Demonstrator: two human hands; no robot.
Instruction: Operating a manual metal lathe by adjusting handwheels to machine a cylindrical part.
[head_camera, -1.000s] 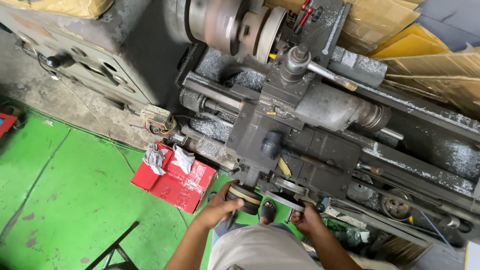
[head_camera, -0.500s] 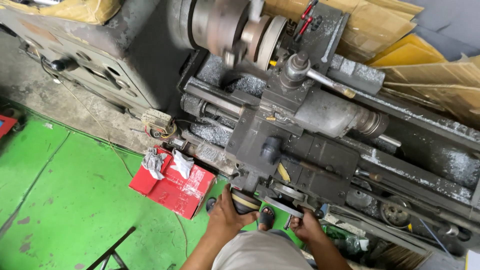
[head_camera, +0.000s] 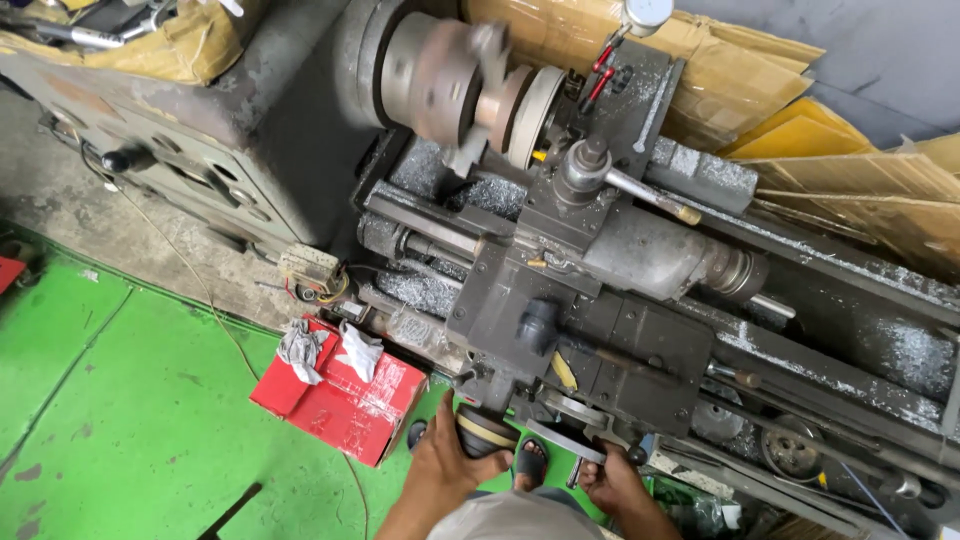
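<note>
Handwheel: the round grey metal handwheel (head_camera: 565, 440) sits low on the front of the dark apron of the big grey metal lathe (head_camera: 600, 270), just above the person's hands.
Knob: a thick dark cylindrical crank knob with a pale band (head_camera: 484, 432) juts from the apron's lower left corner, just beside the handwheel.
Left hand: the left hand (head_camera: 450, 465) is curled around that banded knob, fingers wrapped under it.
Right hand: the right hand (head_camera: 612, 483) is closed on the lower right rim of the handwheel; its fingertips are hidden behind the rim.
Chuck: the round steel chuck (head_camera: 450, 80) at the head end looks blurred, so I judge that it is spinning.
Tool post: the grey block tool post with its long lever (head_camera: 590, 175) stands close to the chuck.
Step in hand: by my reading, the carriage is being fed along the chip-strewn bed with both hands on the controls.
Next move calls for: a slow, even turn of the wheel, and eyes on the tool tip near the chuck, as I judge it.
Floor: a red cardboard box (head_camera: 340, 400) with 2 crumpled grey rags (head_camera: 300, 350) lies on the green painted floor (head_camera: 120, 420) near the left hand.
</note>
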